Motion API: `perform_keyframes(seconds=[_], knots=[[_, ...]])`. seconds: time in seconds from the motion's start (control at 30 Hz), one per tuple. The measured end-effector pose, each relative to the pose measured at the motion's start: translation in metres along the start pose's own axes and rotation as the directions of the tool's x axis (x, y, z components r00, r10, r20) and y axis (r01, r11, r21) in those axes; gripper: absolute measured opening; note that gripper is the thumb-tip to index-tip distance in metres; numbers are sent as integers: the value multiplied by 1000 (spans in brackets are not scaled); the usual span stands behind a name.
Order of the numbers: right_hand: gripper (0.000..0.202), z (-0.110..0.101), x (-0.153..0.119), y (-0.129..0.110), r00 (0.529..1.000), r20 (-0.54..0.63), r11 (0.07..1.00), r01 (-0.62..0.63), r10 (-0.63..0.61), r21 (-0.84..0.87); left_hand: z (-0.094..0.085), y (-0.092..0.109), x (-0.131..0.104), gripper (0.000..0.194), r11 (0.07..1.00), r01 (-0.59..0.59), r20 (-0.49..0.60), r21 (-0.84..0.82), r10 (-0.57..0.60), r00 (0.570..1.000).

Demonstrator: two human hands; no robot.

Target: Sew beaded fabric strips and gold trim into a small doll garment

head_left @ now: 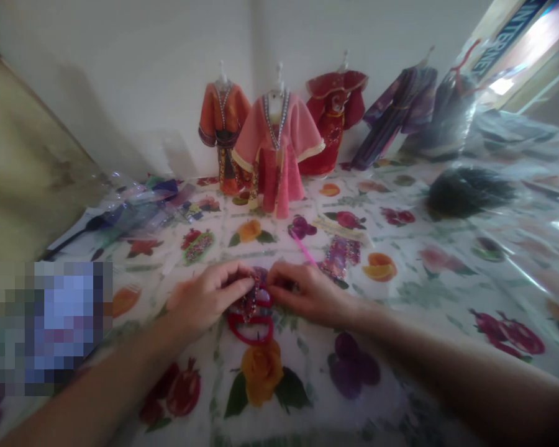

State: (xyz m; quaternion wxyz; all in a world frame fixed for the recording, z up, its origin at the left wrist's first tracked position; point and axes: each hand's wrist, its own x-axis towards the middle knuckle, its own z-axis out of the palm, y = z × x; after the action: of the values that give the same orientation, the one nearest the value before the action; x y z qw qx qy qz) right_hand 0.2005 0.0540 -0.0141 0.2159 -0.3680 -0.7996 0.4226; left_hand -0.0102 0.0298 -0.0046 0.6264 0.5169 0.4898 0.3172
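Near the middle of the table my left hand point(209, 290) pinches a short strip of beaded trim point(249, 305), dark with small coloured beads, between thumb and fingers. Close beside it, my right hand point(307, 292) has its fingers curled together; whatever is in them is hidden. Below the trim lie scissors with red handles point(250, 332), their blades covered by the hands. A thin pink stick point(302, 245) slants down behind my right hand; I cannot tell whether it touches it. Purple beaded fabric pieces point(340, 256) lie just beyond that hand.
Small dresses on stands line the wall: an orange one point(224, 133), a pink one point(279, 149), a red one point(335, 121) and a purple one point(403, 108). A dark bundle point(468, 191) lies right, plastic-wrapped materials point(153, 205) left. A fruit-print tablecloth point(400, 341) covers the table.
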Motion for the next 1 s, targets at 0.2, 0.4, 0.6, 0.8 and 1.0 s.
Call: perform_keyframes(seconds=[0.2, 0.4, 0.6, 0.8, 1.0], knots=[[6, 0, 0, 0, 1000, 11, 1000, 22, -22, 11, 2, 3, 0, 17, 998, 41, 5, -39, -40, 999], [5, 2, -1, 4, 999, 10, 999, 33, -34, 30, -1, 0, 1, 21, 999, 45, 4, -6, -45, 999], [7, 0, 1, 4, 999, -4, 998, 44, -44, 33, 0, 1, 0, 20, 998, 60, -4, -11, -60, 998], [7, -31, 2, -7, 962, -241, 992, 126, -125, -11, -4, 4, 0, 17, 1000, 24, -67, -14, -25, 997], [8, -51, 0, -13, 928, -347, 989, 145, -139, -7, -18, 17, -1, 6, 962, -248, -307, -116, 203, 930]])
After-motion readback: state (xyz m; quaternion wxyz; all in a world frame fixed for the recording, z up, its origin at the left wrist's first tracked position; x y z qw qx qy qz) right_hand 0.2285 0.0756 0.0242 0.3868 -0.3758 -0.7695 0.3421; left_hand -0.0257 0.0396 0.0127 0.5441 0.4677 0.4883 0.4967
